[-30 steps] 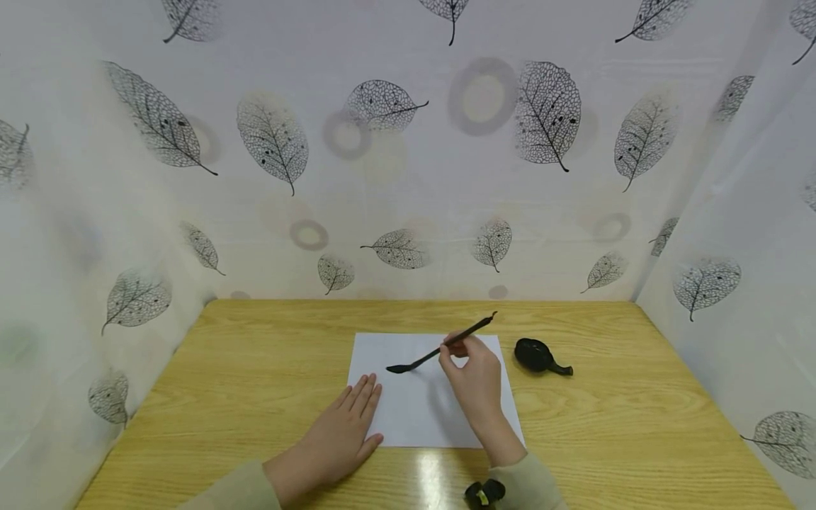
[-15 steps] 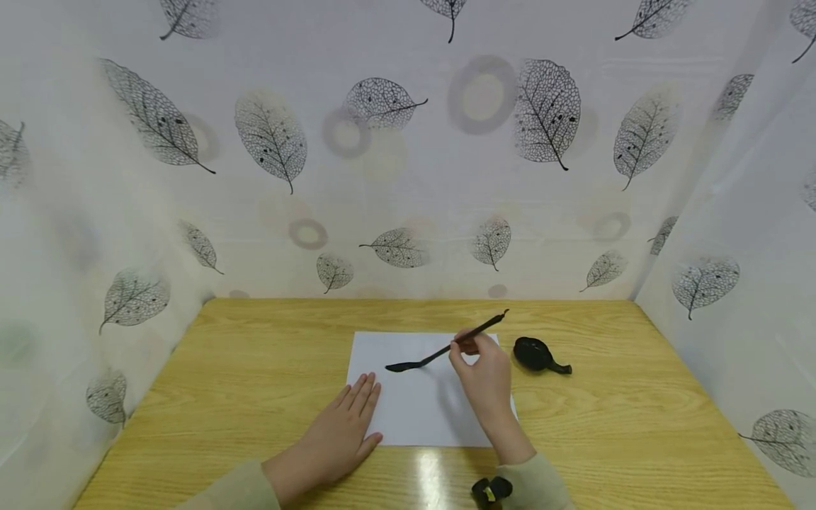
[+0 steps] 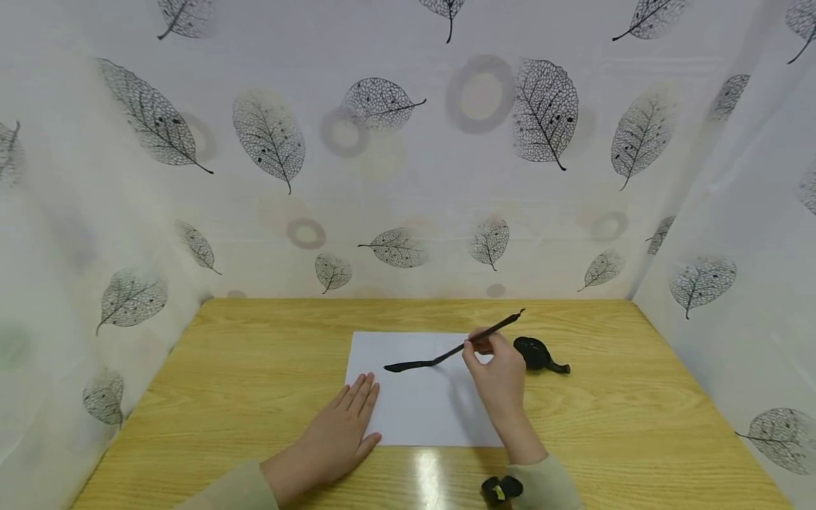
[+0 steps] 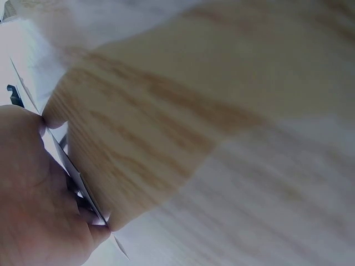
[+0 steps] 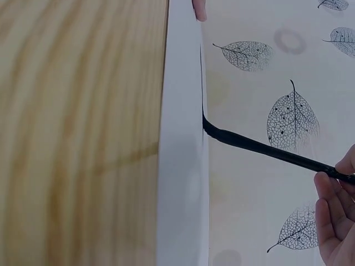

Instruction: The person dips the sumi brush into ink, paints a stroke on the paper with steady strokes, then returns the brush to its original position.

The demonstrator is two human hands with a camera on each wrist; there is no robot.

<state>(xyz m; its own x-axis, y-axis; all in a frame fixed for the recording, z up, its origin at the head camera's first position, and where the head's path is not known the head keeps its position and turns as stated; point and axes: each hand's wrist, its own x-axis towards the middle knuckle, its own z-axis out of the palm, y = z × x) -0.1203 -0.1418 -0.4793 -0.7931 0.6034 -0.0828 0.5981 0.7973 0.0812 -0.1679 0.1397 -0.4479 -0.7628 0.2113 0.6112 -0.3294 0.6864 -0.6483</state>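
My right hand [image 3: 500, 372] pinches the dark shaft of a writing brush [image 3: 491, 331] and holds it slanted, its tail up to the right. The bent black tip of the brush [image 5: 213, 130] presses on the white paper [image 3: 421, 418]. A thick black stroke [image 3: 404, 366] runs left from the tip across the upper part of the sheet. My left hand [image 3: 341, 432] lies flat with straight fingers on the sheet's lower left edge. In the left wrist view, the left hand [image 4: 44, 194] is at the paper's edge.
Just right of the paper stands a small black ink dish [image 3: 534, 353] with a short handle, partly overlapped by my right hand. The wooden table [image 3: 255, 354] is closed in by leaf-patterned curtains [image 3: 408, 177] at the back and sides.
My right hand and the brush have moved to the right across the paper. The black stroke has grown longer in that direction. The left hand stays in place.
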